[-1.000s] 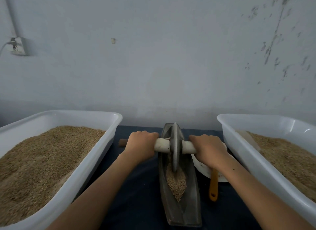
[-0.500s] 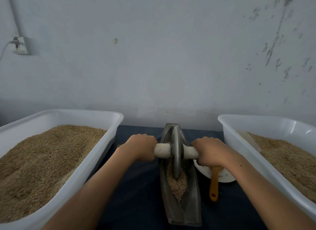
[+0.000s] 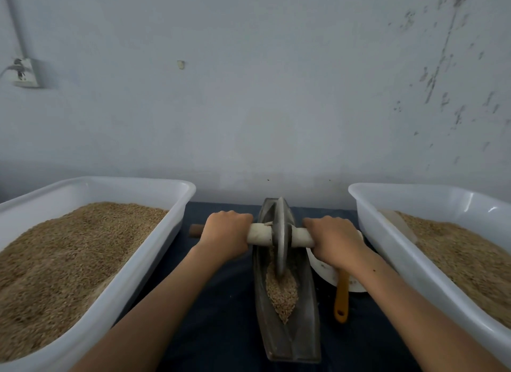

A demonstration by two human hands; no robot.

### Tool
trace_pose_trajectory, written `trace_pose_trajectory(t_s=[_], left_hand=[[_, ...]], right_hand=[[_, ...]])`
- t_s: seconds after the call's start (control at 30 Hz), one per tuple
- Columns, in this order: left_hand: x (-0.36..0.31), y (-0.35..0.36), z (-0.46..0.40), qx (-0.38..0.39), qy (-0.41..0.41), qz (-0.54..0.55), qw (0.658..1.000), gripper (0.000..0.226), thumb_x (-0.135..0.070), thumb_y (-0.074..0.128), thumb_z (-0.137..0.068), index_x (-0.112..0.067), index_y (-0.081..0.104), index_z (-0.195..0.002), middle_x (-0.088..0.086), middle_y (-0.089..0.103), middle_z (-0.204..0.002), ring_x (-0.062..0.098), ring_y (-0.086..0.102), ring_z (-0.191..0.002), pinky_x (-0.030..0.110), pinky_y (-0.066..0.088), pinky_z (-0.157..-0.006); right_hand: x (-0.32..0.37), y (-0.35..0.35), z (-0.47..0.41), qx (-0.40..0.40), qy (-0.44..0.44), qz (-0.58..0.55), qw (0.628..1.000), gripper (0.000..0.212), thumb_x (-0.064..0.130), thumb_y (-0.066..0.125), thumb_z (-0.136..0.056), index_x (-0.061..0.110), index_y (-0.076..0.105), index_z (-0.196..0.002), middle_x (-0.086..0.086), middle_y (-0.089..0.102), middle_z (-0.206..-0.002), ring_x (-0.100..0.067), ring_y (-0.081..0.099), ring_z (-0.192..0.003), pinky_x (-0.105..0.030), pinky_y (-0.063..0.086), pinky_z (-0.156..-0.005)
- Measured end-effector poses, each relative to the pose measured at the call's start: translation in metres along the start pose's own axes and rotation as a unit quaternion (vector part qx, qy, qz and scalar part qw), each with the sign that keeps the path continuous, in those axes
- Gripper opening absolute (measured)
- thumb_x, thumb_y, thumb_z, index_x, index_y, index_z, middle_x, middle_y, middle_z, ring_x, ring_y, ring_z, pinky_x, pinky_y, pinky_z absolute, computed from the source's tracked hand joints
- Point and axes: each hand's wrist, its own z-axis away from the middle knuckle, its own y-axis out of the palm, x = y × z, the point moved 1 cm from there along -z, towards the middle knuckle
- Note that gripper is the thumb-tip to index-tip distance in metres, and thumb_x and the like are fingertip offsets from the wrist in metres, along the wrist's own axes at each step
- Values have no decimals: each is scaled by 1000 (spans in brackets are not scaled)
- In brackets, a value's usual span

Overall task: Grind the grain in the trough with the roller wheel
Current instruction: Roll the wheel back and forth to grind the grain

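Two hands grasp one axle. The left hand is clenched over the left end of the white-wrapped handle, knuckles up, fingers curled down round the far side so their tips are hidden; a brown stub of the handle pokes out past it on the left. The right hand is wrapped round the right end in the same way, thumb tucked under and out of sight. Both forearms run back toward the bottom corners of the view.

Between the hands the wheel stands upright on its edge, a thin grey disc set lengthwise in the trough. Its lower rim sits in the grain, a small tan heap lying in the middle of the trough's groove and tapering toward the near end. The wheel is in the far half of the trough, whose near end is bare metal.

The trough lies on a dark blue cloth, pointing away toward the wall. Just right of it, partly under the right wrist, is a white dish with a yellow-handled tool resting on it, handle toward the viewer. Large white tubs flank the cloth: the left tub and the right tub, each heaped with grain. A socket is fixed to the wall at far left.
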Motion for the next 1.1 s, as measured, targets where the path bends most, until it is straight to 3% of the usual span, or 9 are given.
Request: trace_pose_trajectory(t_s=[0.17, 0.23, 0.33, 0.4, 0.6, 0.7, 0.93, 1.03, 1.1], left_hand=[[4, -8, 1, 150, 16, 35, 988, 33, -30, 66, -77, -19, 59, -107, -2, 60, -88, 14, 52, -75, 29, 40, -67], [4, -10, 2, 171, 13, 44, 984, 35, -30, 68, -77, -19, 59, -109, -3, 56, -85, 14, 52, -76, 29, 40, -67], [0, -10, 2, 127, 5, 14, 992, 33, -31, 66, -78, -19, 58, -108, -2, 58, -87, 15, 52, -76, 29, 39, -67], [-2, -7, 1, 70, -2, -10, 997, 30, -31, 63, -81, -21, 56, -109, -1, 62, -95, 17, 56, -82, 29, 38, -67], [-3, 0, 2, -48, -14, -12, 999, 23, -30, 59, -85, -22, 50, -105, -1, 63, -96, 18, 59, -84, 28, 36, -66], [-1, -1, 2, -15, -1, -6, 1000, 25, -32, 60, -84, -22, 51, -105, -1, 63, -96, 15, 56, -80, 28, 36, -66], [3, -10, 0, 187, 1, 50, 981, 35, -30, 67, -77, -16, 58, -108, -2, 55, -84, 15, 53, -76, 29, 41, -66], [3, -10, 1, 188, 3, 50, 981, 34, -29, 66, -77, -16, 58, -108, -2, 55, -84, 16, 54, -77, 29, 42, -67], [1, -9, 1, 139, 4, 23, 990, 31, -31, 65, -78, -19, 58, -106, -4, 56, -83, 15, 53, -75, 29, 40, -66]], right_hand=[[0, -11, 2, 135, -22, -16, 991, 33, 18, 61, -81, 23, 58, -114, 2, 62, -91, -15, 55, -76, -25, 35, -58], [0, -12, 2, 156, -22, -23, 987, 36, 19, 63, -81, 23, 58, -116, 4, 59, -86, -13, 56, -75, -23, 33, -53], [-1, -10, 1, 130, -17, -22, 991, 32, 18, 62, -80, 25, 58, -111, 6, 57, -83, -13, 54, -72, -23, 31, -51], [-1, -5, -1, 72, -11, -15, 997, 26, 17, 60, -81, 28, 56, -104, 8, 52, -78, -14, 51, -70, -26, 32, -55], [0, 11, -1, -72, 13, -7, 997, 24, 17, 54, -85, 28, 34, -87, 9, 42, -70, -15, 39, -61, -29, 26, -58], [1, 7, 1, -52, 8, -3, 999, 24, 16, 54, -85, 28, 34, -86, 7, 48, -73, -14, 38, -61, -28, 24, -56], [0, -10, 0, 125, -19, -9, 992, 27, 18, 61, -80, 22, 59, -107, 2, 63, -92, -15, 58, -78, -26, 39, -61], [-2, -10, 1, 150, -18, -18, 988, 31, 20, 62, -80, 22, 59, -110, 1, 64, -93, -16, 60, -81, -26, 39, -59], [-2, -7, 0, 124, -14, -13, 992, 30, 20, 61, -79, 24, 59, -109, 1, 64, -94, -17, 58, -79, -27, 36, -58]])
